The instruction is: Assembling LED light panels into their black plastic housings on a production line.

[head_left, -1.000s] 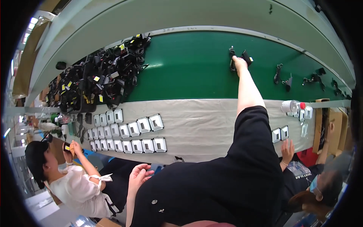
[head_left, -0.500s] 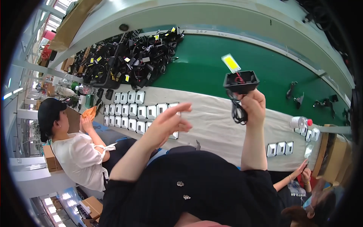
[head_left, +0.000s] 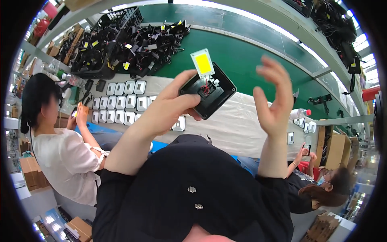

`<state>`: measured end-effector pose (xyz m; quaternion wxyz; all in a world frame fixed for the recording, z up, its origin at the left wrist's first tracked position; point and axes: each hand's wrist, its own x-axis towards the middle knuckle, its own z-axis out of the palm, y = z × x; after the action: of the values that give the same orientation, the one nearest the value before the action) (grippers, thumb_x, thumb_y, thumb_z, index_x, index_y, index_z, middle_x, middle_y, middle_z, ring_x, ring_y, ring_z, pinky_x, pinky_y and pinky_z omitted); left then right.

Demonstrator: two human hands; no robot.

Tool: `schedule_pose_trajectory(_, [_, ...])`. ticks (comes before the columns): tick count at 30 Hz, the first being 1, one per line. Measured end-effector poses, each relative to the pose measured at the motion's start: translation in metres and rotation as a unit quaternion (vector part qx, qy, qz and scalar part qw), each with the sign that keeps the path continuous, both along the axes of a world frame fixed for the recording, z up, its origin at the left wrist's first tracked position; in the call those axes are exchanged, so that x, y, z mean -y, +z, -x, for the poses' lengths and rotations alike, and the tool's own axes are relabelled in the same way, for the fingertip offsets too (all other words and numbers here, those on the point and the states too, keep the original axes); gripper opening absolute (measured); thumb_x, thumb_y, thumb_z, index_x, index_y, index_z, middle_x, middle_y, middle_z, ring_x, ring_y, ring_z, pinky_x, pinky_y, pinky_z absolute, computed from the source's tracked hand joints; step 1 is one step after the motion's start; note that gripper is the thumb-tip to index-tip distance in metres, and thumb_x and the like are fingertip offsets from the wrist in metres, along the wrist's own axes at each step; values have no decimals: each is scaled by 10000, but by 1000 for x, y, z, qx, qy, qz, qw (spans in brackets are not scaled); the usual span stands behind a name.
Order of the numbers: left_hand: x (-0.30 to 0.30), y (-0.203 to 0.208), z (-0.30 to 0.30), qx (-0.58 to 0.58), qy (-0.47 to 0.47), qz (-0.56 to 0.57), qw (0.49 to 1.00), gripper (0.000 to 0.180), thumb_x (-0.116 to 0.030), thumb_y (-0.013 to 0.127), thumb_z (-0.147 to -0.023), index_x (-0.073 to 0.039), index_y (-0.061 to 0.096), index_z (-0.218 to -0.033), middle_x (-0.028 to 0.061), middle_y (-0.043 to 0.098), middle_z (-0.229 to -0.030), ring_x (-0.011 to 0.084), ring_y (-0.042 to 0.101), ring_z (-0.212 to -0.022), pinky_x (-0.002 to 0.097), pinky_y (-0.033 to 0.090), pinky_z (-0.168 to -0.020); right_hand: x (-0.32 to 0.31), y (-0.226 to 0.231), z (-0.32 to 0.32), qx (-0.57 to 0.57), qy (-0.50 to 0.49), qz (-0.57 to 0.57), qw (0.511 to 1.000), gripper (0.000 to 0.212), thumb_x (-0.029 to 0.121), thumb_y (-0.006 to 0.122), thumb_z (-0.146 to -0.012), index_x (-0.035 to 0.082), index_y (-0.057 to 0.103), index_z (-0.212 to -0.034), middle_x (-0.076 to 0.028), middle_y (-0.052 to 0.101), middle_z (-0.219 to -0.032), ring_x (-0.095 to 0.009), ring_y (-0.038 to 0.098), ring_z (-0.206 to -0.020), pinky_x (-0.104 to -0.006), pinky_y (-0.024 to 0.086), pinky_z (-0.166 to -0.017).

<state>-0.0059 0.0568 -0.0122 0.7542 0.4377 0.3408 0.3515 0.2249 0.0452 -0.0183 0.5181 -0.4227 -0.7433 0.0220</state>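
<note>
My left hand (head_left: 174, 104) grips a black lamp housing (head_left: 221, 97) by its left side, the thumb pressed over the near rim. The housing is a square, tray-like shell, tilted with its hollow side facing me. From its inside, thin red and dark wires lead to a flat LED panel (head_left: 202, 63) with a yellow face and pale border, which stands up past the far-left rim. Apart from the housing, to its right, my right hand (head_left: 276, 101) is raised with fingers spread and holds nothing; its fingertips are slightly blurred. The housing's underside and cable are hidden.
Rows of silver square frames (head_left: 130, 101) lie on the pale cloth (head_left: 242, 129) at left. A tangled heap of black lamps (head_left: 133, 52) covers the far left. At right are a red-capped bottle (head_left: 300, 113) and more frames. One person (head_left: 64, 149) sits left, another (head_left: 302, 181) right.
The housing has passed from my right hand to my left and is turned to show its inside. My right hand has let go and opened. The view has shifted too.
</note>
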Motion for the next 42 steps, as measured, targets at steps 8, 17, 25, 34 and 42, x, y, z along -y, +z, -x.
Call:
schedule_pose_trajectory(8, [13,-12,77,-75,28,-130,988,381,-9,471,-757,-34,446,-1136,25,548,-823,60,494,-641,201,393,-527,-3,56,111,354,135,-55,924,282,5,633,-668,58,602,-944,-64,566,-1165,-270,523,-1094,-365,440,-864])
schedule_pose_trajectory(17, [42,-16,113,49,116,-37,991,305,-148,433,-882,-98,447,-1182,31,582,-885,67,555,-745,206,447,-624,26,66,151,329,135,41,934,300,20,714,-609,48,593,-883,-70,592,-996,-269,573,-858,-339,467,-705])
schedule_pose_trajectory(25, [48,-18,103,44,212,-135,967,312,-83,595,-846,-19,468,-1124,54,579,-957,99,567,-847,235,471,-749,33,54,156,320,152,-48,934,279,41,728,-609,35,582,-847,-83,606,-918,-258,573,-821,-341,466,-681])
schedule_pose_trajectory(34, [55,-16,93,-133,240,-290,917,234,-40,599,-834,-15,541,-1059,42,607,-915,92,577,-850,234,479,-755,46,44,150,319,134,-50,937,187,20,600,-618,18,541,-796,-104,555,-892,-244,541,-826,-329,460,-700])
schedule_pose_trajectory(42, [60,-5,98,-28,186,-217,958,230,-50,573,-842,-5,549,-1066,33,608,-897,82,572,-819,226,476,-752,46,41,137,260,121,-101,953,227,-3,654,-569,67,627,-783,-20,623,-900,-201,529,-796,-321,393,-679])
